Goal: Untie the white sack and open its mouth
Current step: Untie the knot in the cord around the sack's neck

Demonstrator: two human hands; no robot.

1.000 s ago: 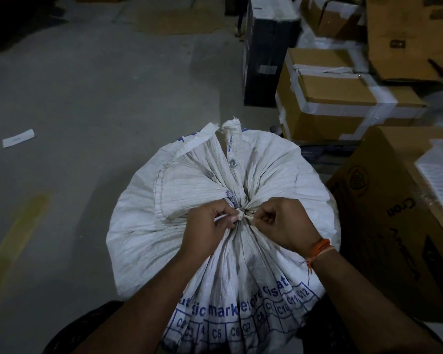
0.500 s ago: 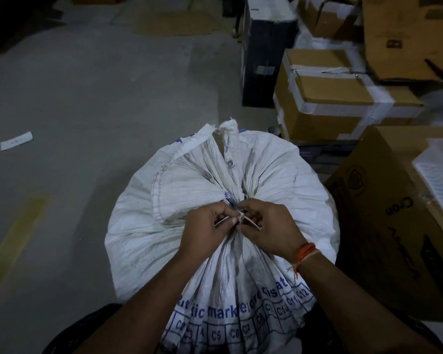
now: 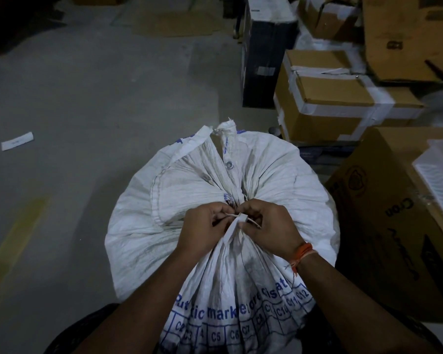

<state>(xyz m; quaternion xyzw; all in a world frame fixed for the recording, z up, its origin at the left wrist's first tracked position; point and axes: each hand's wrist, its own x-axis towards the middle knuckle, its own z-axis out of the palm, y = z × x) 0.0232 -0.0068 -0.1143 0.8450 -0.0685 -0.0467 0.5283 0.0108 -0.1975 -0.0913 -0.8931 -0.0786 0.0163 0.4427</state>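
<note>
A full white woven sack (image 3: 279, 180) with blue printed lettering stands on the floor in front of me, its mouth gathered into a bunch at the centre. A thin pale tie (image 3: 237, 216) binds the gathered neck. My left hand (image 3: 202, 226) pinches the tie's left end. My right hand (image 3: 269, 226), with an orange thread around the wrist, pinches the tie's right end and a strip of sack fabric. The two hands nearly touch over the knot, and the knot itself is mostly hidden by my fingers.
Taped cardboard boxes (image 3: 338, 103) stack close on the right, with a large brown carton (image 3: 394, 226) beside the sack. A black box (image 3: 264, 52) stands behind. Bare concrete floor (image 3: 87, 111) lies to the left, with a white paper strip (image 3: 17, 141) and a yellow line (image 3: 16, 236).
My right hand has moved left to meet the left hand over the knot. A short strip of the tie or fabric now sticks out between the fingers.
</note>
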